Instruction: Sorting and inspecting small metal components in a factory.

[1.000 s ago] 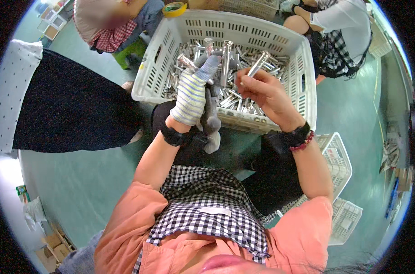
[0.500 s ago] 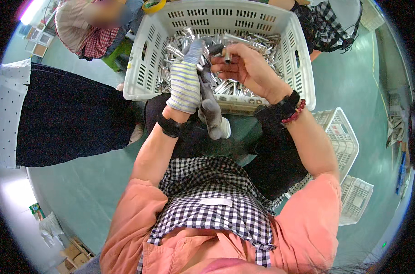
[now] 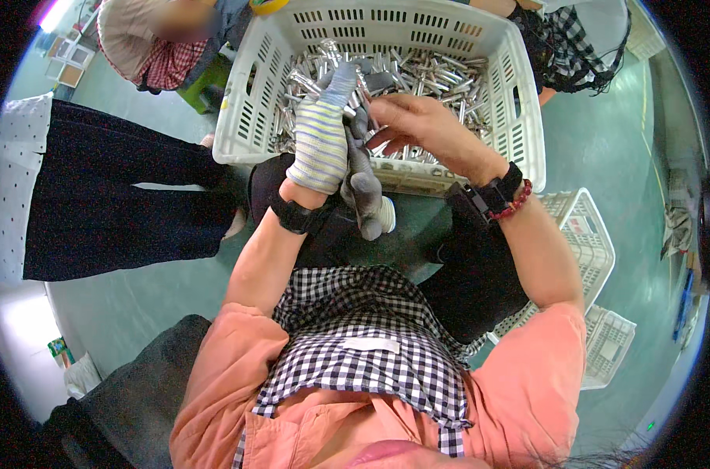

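My left hand (image 3: 321, 141) wears a striped knit glove with grey coated fingers and is closed above the near left part of a white plastic crate (image 3: 245, 102). A loose grey-coated work glove (image 3: 363, 184) hangs from it, white cuff downward. Shiny metal tubes (image 3: 302, 81) show beside the gloved fingers; whether the hand grips them too cannot be told. My bare right hand (image 3: 437, 133) is closed at the fingertips, close against the left hand's fingers and the hanging glove. What it pinches is hidden. Many short silver metal pieces (image 3: 441, 82) fill the crate.
A person in a dark skirt (image 3: 128, 187) stands at left. Another person in a checked garment (image 3: 163, 66) is beyond the crate's left corner. Checked cloth (image 3: 577, 47) shows at the far right. White crates (image 3: 577, 242) stand right of me. Yellow tape (image 3: 267, 6) sits at the crate's far rim.
My right hand has turned inward and its fingers have closed toward my left hand; a short tube showed at them before. A dark shape has appeared at lower left. The standing person's legs have shifted.
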`<action>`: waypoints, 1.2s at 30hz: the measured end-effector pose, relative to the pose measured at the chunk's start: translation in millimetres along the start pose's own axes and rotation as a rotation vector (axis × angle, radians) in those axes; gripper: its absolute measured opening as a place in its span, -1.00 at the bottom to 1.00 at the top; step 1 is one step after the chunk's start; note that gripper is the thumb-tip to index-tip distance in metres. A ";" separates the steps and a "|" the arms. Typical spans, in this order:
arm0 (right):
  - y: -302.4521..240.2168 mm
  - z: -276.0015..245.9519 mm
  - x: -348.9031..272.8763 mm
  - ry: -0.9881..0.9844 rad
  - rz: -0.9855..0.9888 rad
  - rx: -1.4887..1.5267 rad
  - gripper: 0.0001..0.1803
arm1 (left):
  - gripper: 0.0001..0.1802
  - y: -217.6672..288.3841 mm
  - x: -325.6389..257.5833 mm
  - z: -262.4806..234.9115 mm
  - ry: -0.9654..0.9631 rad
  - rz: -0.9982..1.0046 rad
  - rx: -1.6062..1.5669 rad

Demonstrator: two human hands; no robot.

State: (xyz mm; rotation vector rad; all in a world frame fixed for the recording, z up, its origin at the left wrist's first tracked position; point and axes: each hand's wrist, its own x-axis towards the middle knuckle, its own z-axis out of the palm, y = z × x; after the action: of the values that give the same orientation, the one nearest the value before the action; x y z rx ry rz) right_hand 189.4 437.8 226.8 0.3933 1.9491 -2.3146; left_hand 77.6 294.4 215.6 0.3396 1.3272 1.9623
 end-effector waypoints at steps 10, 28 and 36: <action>-2.3 7.8 -7.3 0.210 -0.144 -0.058 -0.68 | -0.83 -4.0 5.3 -33.0 0.277 0.460 0.275; 21.1 -28.1 -1.2 0.526 -0.417 -0.531 -0.61 | -0.78 16.1 -19.6 11.4 -0.053 0.258 0.324; -34.8 2.2 -23.7 0.409 -0.650 -0.105 -0.71 | -0.77 11.9 -26.4 17.4 -0.108 0.277 0.417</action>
State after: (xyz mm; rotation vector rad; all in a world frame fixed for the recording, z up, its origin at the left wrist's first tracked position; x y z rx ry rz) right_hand 203.8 439.7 266.3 0.2625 2.7170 -2.6306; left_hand 101.1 285.7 238.3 0.8567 1.6862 1.8379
